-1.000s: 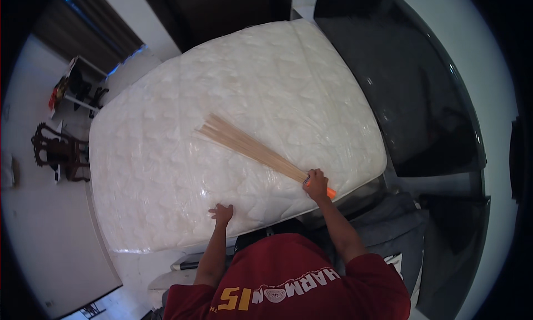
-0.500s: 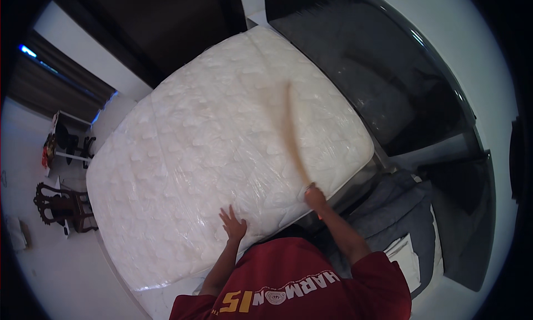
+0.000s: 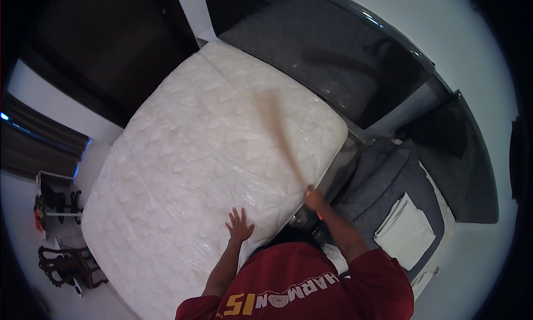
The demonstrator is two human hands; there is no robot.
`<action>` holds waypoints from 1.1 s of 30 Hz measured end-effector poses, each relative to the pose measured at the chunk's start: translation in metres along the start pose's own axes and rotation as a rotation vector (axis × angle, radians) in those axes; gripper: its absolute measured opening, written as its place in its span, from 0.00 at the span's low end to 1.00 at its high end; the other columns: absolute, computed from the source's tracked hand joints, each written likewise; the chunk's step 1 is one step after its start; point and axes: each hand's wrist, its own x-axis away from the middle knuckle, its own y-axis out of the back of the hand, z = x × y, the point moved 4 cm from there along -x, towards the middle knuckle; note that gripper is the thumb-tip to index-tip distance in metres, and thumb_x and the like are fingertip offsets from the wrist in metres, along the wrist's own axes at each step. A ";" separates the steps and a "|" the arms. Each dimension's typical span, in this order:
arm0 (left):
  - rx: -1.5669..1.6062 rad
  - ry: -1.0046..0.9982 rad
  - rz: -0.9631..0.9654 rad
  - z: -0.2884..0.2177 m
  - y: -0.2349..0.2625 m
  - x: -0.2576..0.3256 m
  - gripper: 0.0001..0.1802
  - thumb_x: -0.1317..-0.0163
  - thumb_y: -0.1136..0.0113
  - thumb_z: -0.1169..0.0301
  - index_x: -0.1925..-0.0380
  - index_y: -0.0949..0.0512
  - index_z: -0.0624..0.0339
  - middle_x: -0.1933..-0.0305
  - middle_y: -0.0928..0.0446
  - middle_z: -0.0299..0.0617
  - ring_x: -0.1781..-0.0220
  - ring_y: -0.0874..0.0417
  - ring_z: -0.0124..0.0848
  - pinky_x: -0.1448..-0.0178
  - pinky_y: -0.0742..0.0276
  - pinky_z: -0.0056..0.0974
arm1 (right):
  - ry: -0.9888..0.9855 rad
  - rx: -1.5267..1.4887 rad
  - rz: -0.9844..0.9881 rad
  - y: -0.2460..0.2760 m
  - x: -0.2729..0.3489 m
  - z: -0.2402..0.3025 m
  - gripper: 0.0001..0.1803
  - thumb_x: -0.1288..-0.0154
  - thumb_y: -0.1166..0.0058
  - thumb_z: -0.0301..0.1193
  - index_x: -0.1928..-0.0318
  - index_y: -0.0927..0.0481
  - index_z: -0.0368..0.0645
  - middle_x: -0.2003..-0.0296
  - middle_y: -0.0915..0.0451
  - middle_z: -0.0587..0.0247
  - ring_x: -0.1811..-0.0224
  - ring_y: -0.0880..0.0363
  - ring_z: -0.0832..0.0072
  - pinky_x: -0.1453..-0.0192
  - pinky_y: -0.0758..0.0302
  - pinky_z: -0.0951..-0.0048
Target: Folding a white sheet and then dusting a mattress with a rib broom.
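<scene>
The fingers of your left hand [image 3: 240,226] are spread wide and lie flat, palm down, on the near edge of the large white quilted mattress wrapped in clear plastic film [image 3: 216,170]. Your right hand [image 3: 314,198] is closed in a fist around the near end of a bundle of thin, pale wooden sticks [image 3: 279,136], with a small orange bit showing just below the fist; it sits at the mattress's near right corner. From that fist the bundle reaches away from you and slightly left, over the right part of the mattress, and it is smeared with motion blur, so you cannot tell whether its far end touches the plastic or hangs above it. The mattress fills the middle of the view, running from your chest toward the far wall, its film creased and shiny. Just right of your right hand, beside the mattress corner, lies a heap of rumpled grey bedding [image 3: 388,181], and on it, nearer to you, a stack of folded white cloths [image 3: 406,231]. Beyond the bedding, far and to the right, stands a dark glossy bed frame [image 3: 388,64]. Well apart on the far left there is a small white shelf [image 3: 53,200], and nearer on the same side a dark carved wooden chair [image 3: 64,267] on the pale floor.
</scene>
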 end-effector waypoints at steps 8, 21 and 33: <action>-0.030 -0.017 0.064 0.013 0.003 -0.004 0.53 0.46 0.43 0.44 0.29 0.64 0.41 0.25 0.76 0.53 0.25 0.71 0.60 0.38 0.57 0.78 | 0.267 -0.018 0.073 0.017 0.023 0.068 0.17 0.37 0.51 0.39 0.57 0.30 0.39 0.65 0.21 0.41 0.60 0.22 0.46 0.55 0.27 0.49; 0.127 -0.092 0.044 0.027 0.004 -0.017 0.46 0.46 0.41 0.49 0.30 0.52 0.40 0.25 0.65 0.52 0.26 0.61 0.59 0.38 0.47 0.73 | 0.348 -0.004 0.359 0.023 0.033 0.041 0.21 0.38 0.46 0.44 0.56 0.25 0.38 0.65 0.21 0.47 0.60 0.21 0.52 0.56 0.26 0.59; 0.334 -0.023 -0.481 -0.085 0.044 -0.054 0.35 0.48 0.38 0.66 0.38 0.38 0.56 0.31 0.52 0.67 0.29 0.50 0.60 0.28 0.48 0.52 | 0.341 -0.230 -0.117 0.103 -0.165 0.057 0.28 0.36 0.53 0.30 0.36 0.40 0.36 0.59 0.23 0.35 0.53 0.24 0.44 0.51 0.26 0.54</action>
